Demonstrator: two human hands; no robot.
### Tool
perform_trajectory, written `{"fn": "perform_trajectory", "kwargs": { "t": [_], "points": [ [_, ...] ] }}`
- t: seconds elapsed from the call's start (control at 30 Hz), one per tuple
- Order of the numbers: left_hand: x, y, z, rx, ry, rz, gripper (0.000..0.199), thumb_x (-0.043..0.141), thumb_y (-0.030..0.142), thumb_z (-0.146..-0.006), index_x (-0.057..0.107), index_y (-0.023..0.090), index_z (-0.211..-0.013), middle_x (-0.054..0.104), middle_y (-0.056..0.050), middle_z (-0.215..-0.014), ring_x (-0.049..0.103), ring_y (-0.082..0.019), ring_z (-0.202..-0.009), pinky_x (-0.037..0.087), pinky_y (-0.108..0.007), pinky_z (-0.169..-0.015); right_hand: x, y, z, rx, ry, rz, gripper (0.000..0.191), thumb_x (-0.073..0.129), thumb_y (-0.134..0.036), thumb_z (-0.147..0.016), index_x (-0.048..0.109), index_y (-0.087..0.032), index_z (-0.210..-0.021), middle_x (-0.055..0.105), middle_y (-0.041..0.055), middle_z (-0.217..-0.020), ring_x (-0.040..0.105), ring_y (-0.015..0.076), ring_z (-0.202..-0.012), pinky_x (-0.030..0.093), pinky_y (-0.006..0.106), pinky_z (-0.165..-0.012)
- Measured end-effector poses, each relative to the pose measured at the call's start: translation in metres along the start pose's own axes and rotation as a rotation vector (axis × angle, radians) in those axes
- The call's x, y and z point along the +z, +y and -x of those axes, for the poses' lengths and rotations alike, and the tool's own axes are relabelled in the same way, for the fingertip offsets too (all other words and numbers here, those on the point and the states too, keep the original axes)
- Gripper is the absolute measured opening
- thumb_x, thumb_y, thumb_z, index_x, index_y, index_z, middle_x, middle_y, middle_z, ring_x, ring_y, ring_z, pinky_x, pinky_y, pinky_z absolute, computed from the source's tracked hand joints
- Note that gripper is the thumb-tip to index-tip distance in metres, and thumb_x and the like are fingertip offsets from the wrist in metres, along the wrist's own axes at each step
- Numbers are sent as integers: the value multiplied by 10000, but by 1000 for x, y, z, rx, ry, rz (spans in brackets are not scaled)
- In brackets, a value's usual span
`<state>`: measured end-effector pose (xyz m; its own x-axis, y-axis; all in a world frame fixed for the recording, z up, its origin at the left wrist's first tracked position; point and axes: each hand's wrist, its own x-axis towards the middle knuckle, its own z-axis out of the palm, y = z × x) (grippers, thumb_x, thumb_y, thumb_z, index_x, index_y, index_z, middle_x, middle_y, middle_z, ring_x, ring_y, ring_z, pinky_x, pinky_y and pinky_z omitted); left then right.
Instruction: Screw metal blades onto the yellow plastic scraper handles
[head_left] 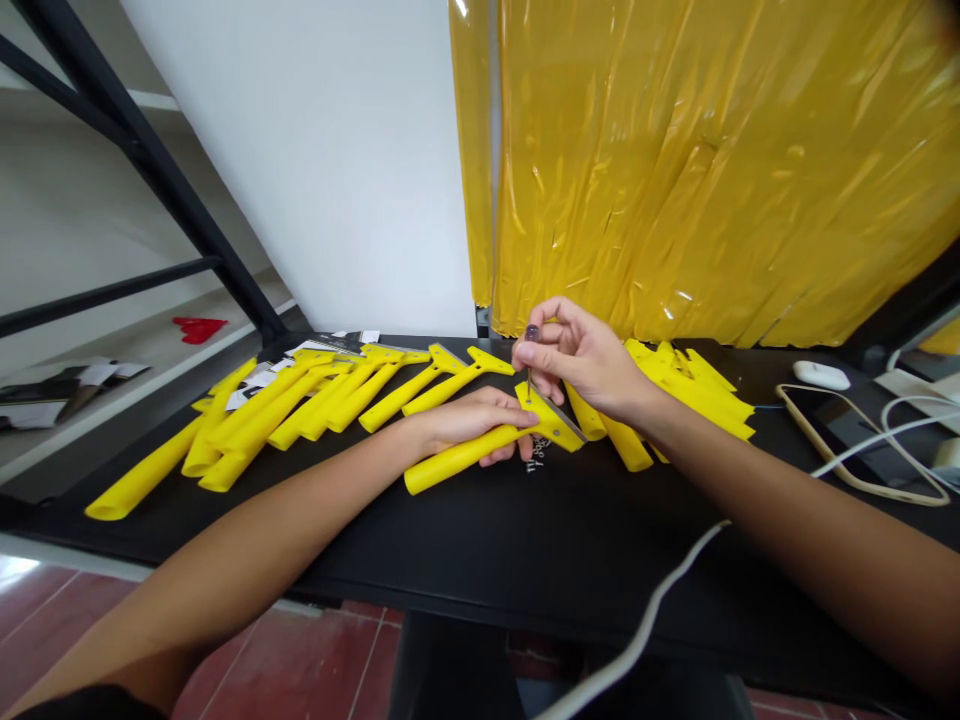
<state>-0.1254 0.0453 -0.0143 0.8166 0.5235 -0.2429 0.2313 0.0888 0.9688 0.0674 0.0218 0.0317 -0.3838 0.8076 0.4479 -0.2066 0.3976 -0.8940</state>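
Note:
My left hand (484,420) is closed around the neck of a yellow scraper (465,458), whose handle points to the lower left. A metal blade edge shows along its head. Above that head, my right hand (570,355) pinches a small screwdriver (532,345) with a dark handle, upright, its tip down at a screw spot on the head. Small screws (535,456) lie in a loose pile on the black table just under the scraper, partly hidden by it.
Several yellow scrapers (300,400) lie in a row at left, over printed cards. More yellow pieces (686,385) are heaped at right. A phone (862,445), a white earbud case (821,375) and white cables (645,630) are further right. Yellow film (697,170) hangs behind.

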Motion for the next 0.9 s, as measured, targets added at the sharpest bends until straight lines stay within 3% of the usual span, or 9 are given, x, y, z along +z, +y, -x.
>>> {"fn": "perform_trajectory", "kwargs": {
  "t": [0.13,0.23,0.33,0.5,0.57,0.7,0.83,0.9],
  "points": [
    [3,6,2,-22,-3,0,406,663,428,-963,750,87,-760,695,-73,-639,529,-92,-418,435,-204,-391,-1,-4,0,6,5,32,321,754,-449,-915,615,-180,-1021,720,49,-979,589,66,-527,443,184,-377],
    [5,8,3,-33,-3,-5,418,657,434,-967,742,90,-745,637,-44,-546,515,-96,-399,424,-201,-388,-2,-4,1,28,2,-10,332,742,-447,-926,603,-194,-1091,696,2,-881,553,57,-487,420,176,-373],
    [5,8,3,-34,18,0,407,657,428,-970,738,94,-751,659,-53,-572,524,-97,-404,425,-204,-386,-1,-3,0,22,23,-27,392,828,-417,-855,531,-220,-1019,662,-60,-724,486,45,-412,384,162,-354],
    [3,5,2,-35,-1,-9,420,630,413,-988,750,86,-753,650,-54,-556,526,-98,-400,431,-203,-394,0,-7,0,16,14,34,304,731,-455,-930,640,-178,-1014,718,32,-938,540,48,-490,395,174,-359],
    [3,5,2,-34,-1,-3,415,637,411,-984,747,88,-749,656,-54,-566,526,-94,-401,427,-198,-394,0,-7,0,30,13,38,300,729,-441,-934,668,-177,-1064,685,16,-927,520,40,-490,381,170,-356],
    [4,7,2,-33,4,-5,408,650,423,-976,739,98,-746,670,-56,-579,527,-93,-408,428,-195,-392,-1,-5,0,7,5,25,339,814,-405,-868,583,-214,-1027,665,-41,-785,463,40,-428,375,168,-344],
    [5,8,3,-40,-1,-6,409,671,445,-956,737,100,-745,662,-51,-568,522,-99,-414,437,-202,-395,-3,-9,3,-1,8,79,253,700,-434,-956,631,-200,-1022,724,39,-969,545,65,-523,427,178,-371],
    [4,7,2,-39,-6,0,405,675,443,-954,739,100,-750,661,-50,-566,526,-100,-419,438,-202,-399,-4,-12,7,16,48,115,226,689,-413,-963,676,-200,-1036,700,39,-969,561,73,-557,424,179,-377]
  ]
}}
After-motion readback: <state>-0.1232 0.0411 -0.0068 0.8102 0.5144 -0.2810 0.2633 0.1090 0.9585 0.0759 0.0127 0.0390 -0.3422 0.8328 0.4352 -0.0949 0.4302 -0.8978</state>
